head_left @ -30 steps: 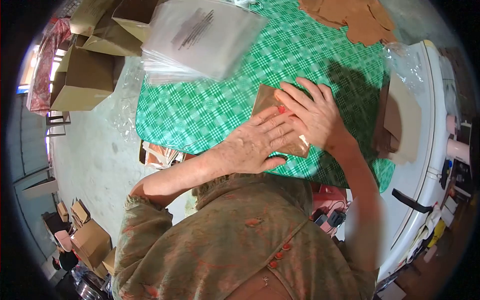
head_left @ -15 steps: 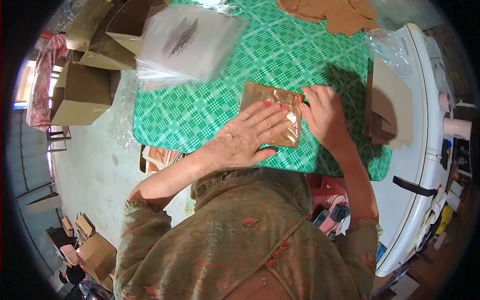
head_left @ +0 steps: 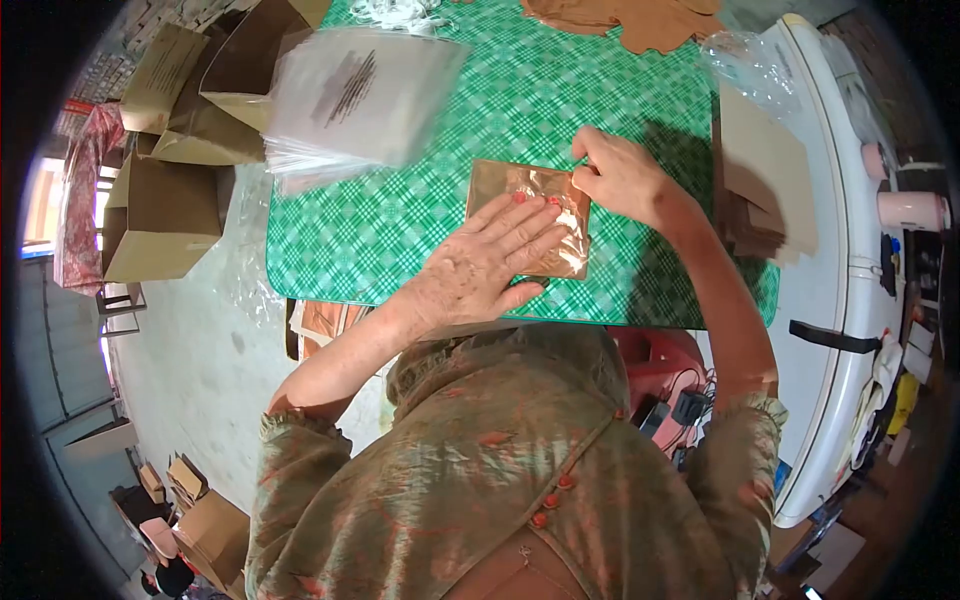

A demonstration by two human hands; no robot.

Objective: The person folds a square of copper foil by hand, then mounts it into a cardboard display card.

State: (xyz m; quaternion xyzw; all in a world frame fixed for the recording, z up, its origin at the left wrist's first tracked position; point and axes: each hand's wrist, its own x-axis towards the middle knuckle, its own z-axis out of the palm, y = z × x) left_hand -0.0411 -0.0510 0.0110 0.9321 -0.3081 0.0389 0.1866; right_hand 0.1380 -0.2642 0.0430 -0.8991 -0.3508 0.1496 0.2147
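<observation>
A square brown packet (head_left: 571, 258) in shiny clear film, with small red marks, lies near the front edge of the green checked tablecloth (head_left: 400, 225). My left hand (head_left: 485, 262) rests flat across its lower left part, fingers stretched out. At the packet's upper right corner is my right hand (head_left: 622, 175), its thumb and index finger curled near the corner; whether they pinch the film is too small to tell. A stack of clear plastic bags (head_left: 350, 100) lies at the table's back left.
Brown flat pieces (head_left: 625, 18) lie at the far edge. Grey-brown sheets (head_left: 765, 185) are stacked at the right, beside crumpled clear plastic (head_left: 755, 68) and a white appliance (head_left: 835, 300). Open cardboard boxes (head_left: 170, 200) stand at the left. White strings (head_left: 395, 14) lie at the back.
The view has shifted slightly. My right hand has moved up around the packet's upper right corner, its wrist now bent more to the left. My left hand stays flat on the packet.
</observation>
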